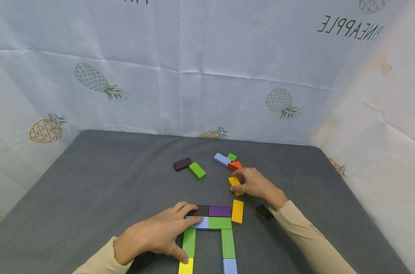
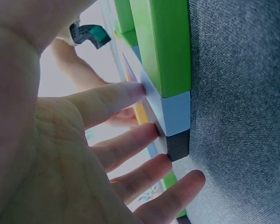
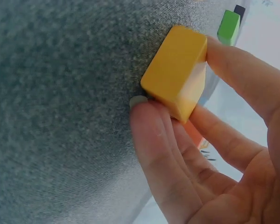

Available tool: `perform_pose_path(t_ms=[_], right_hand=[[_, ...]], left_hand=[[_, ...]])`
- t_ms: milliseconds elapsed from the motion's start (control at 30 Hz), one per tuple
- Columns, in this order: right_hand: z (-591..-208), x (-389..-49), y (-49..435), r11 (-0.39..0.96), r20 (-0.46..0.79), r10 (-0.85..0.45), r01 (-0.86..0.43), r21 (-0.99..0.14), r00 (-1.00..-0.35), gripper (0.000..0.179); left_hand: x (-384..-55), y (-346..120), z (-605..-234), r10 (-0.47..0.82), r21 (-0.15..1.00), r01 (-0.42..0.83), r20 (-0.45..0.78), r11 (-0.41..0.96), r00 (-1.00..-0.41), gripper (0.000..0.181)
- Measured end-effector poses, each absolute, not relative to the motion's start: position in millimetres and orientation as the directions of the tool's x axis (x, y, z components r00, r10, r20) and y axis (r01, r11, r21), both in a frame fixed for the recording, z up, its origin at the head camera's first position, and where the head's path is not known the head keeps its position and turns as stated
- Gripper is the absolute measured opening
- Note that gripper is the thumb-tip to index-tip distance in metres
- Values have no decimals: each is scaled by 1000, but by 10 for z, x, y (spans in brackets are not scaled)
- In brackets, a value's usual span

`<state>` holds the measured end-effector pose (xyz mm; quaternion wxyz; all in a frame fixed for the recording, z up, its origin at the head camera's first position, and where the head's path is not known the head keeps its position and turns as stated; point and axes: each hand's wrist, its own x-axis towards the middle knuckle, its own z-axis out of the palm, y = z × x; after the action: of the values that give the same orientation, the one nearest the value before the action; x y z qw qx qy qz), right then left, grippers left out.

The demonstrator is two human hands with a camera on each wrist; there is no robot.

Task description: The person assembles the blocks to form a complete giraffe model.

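My right hand [image 1: 257,184] pinches a yellow-orange block [image 3: 175,65] between thumb and fingers, low over the grey cloth. My left hand [image 1: 163,230] lies with spread fingers over an arrangement of flat blocks. Its fingertips touch the black block [image 1: 203,210] and the light blue block [image 1: 203,224], and its thumb is at a yellow block [image 1: 185,267]. Beside those, a purple block [image 1: 219,211] and a green block [image 1: 220,223] complete two rows. Green blocks form two legs below, the right one [image 1: 228,243] ending in another light blue block [image 1: 230,266].
A second yellow-orange block [image 1: 237,212] stands beside the arrangement's right end. Farther back lie a dark block [image 1: 182,164], a green block [image 1: 197,171], a light blue block [image 1: 222,159], a small green block [image 1: 232,156] and a red-orange block [image 1: 234,165]. A pineapple-print curtain [image 1: 200,102] borders the table.
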<state>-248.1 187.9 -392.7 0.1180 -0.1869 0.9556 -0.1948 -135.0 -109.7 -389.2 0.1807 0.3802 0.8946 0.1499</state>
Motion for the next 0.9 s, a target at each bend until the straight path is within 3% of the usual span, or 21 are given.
perform_pose_path(t_ms=[400,900], right_hand=[[-3941,-2421,1997,790,-161,-418,-271,-550,-894,47],[-3979,-2342,2063,836,-129,-368,-267,-479,-921,45]], left_hand=[[-1343,-1095,-3893,739,395,638,-195,661,-645,91],[-1352,-1104,-3890,740,399,637,-201,660,-642,91]])
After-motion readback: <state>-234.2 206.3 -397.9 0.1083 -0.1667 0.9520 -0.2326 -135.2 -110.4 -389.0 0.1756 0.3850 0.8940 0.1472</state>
